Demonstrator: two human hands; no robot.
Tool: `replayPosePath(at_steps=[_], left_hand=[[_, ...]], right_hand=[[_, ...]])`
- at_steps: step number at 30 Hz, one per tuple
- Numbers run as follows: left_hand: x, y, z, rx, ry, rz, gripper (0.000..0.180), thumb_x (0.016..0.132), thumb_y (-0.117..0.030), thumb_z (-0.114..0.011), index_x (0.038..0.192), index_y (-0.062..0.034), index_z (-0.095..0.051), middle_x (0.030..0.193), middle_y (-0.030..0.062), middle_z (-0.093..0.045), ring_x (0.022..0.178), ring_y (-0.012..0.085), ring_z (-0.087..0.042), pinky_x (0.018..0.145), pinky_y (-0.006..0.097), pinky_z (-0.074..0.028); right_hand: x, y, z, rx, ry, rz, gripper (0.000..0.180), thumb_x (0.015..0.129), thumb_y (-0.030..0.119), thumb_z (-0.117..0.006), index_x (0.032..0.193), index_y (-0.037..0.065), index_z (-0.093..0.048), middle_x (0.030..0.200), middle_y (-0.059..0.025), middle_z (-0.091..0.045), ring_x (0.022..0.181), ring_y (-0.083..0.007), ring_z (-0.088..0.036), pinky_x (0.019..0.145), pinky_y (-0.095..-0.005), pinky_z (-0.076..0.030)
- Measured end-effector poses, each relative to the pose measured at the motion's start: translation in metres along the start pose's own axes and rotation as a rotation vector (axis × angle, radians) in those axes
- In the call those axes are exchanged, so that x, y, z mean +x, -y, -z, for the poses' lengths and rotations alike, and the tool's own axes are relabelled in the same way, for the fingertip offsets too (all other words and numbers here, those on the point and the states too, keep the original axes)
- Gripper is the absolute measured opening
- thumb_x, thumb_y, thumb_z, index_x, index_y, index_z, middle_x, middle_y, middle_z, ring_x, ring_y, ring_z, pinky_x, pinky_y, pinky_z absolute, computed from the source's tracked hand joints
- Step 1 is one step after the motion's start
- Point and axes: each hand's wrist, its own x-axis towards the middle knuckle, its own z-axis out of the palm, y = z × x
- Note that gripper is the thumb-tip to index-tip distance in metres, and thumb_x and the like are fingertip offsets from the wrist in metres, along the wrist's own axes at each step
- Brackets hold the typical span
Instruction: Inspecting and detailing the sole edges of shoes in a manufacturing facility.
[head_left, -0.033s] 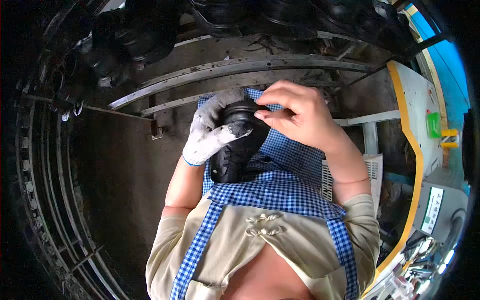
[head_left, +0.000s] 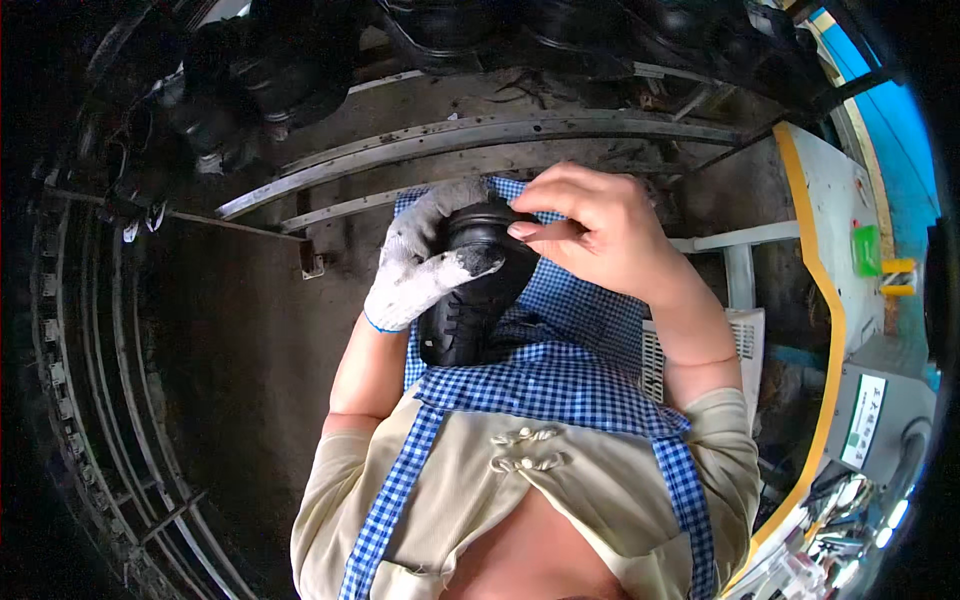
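I hold a black lace-up shoe (head_left: 478, 290) in front of my chest, over the lap of my blue checked apron (head_left: 570, 375); everything else I place by that shoe. My left hand (head_left: 425, 265), in a soiled white work glove, wraps the shoe's left side, its fingers curled over the upper end and the thumb laid across the front above the laces, so that hand is closed around the shoe. My right hand (head_left: 600, 235) is bare; it comes over the shoe's upper right, fingers bent and bunched, the thumb and forefinger pressed together at the shoe's top edge; whether they pinch a part of the shoe or only rest on it I cannot tell. The shoe stands tilted, its laced front facing me and its lower end near the apron's bib.

Above the shoe two curved metal rails (head_left: 480, 135) sweep from left to right; beyond them, further up, a row of dark shoes (head_left: 300, 70) sits along the track. To the left of the shoe the ground is dark and bare-looking; a ribbed curved frame (head_left: 70, 360) runs down the far left. To the right of the shoe stands a grey machine panel with a yellow edge (head_left: 830, 250), carrying a green button (head_left: 866, 250); between it and the shoe a white slotted crate (head_left: 745, 345) shows beside my right forearm.
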Motion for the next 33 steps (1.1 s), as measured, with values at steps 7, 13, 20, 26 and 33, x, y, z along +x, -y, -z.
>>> replayPosePath(at_steps=[7,13,20,26,33], left_hand=[[-0.001,0.005,0.003,0.036,-0.038,-0.02,0.058,0.07,-0.021,-0.076,0.119,0.0013,-0.054,0.109,0.0081,-0.06,0.101,0.0158,-0.056,0.091,0.031,-0.045],[0.0,0.003,0.003,0.074,-0.003,-0.057,0.058,0.07,-0.022,-0.077,0.118,0.0016,-0.054,0.109,0.009,-0.061,0.1,0.0164,-0.057,0.091,0.032,-0.046],[-0.002,0.009,0.002,0.046,-0.035,0.025,0.059,0.07,-0.023,-0.077,0.118,0.0012,-0.054,0.109,0.0087,-0.06,0.101,0.0162,-0.057,0.091,0.031,-0.045],[-0.001,0.005,0.001,0.083,-0.016,-0.034,0.058,0.071,-0.023,-0.077,0.118,0.0013,-0.054,0.109,0.0084,-0.06,0.1,0.0167,-0.057,0.091,0.031,-0.045],[0.003,0.007,0.0,0.129,0.032,-0.027,0.057,0.071,-0.026,-0.077,0.117,0.0012,-0.055,0.108,0.0097,-0.06,0.1,0.017,-0.057,0.09,0.032,-0.045]], right_hand=[[0.006,0.014,-0.001,-0.233,-0.003,0.014,0.022,0.066,0.004,-0.078,0.084,0.002,-0.067,0.082,-0.0121,-0.067,0.068,-0.0227,-0.067,0.056,-0.0295,-0.054],[0.003,0.003,0.002,-0.062,0.007,0.004,0.02,0.067,0.001,-0.076,0.085,0.002,-0.067,0.082,-0.0114,-0.067,0.069,-0.0233,-0.067,0.057,-0.0292,-0.054],[0.004,0.003,0.001,-0.096,0.018,-0.013,0.022,0.066,0.001,-0.075,0.086,0.003,-0.067,0.08,-0.0097,-0.065,0.064,-0.0219,-0.065,0.053,-0.029,-0.052],[0.003,0.01,0.015,-0.231,0.135,0.161,0.027,0.063,-0.002,-0.072,0.089,0.004,-0.067,0.083,-0.0059,-0.063,0.058,-0.0172,-0.063,0.048,-0.0256,-0.05],[0.016,0.031,0.024,-0.669,0.399,0.432,0.019,0.067,0.012,-0.062,0.083,0.003,-0.064,0.082,-0.0033,-0.057,0.059,-0.0125,-0.055,0.043,-0.0239,-0.045]])
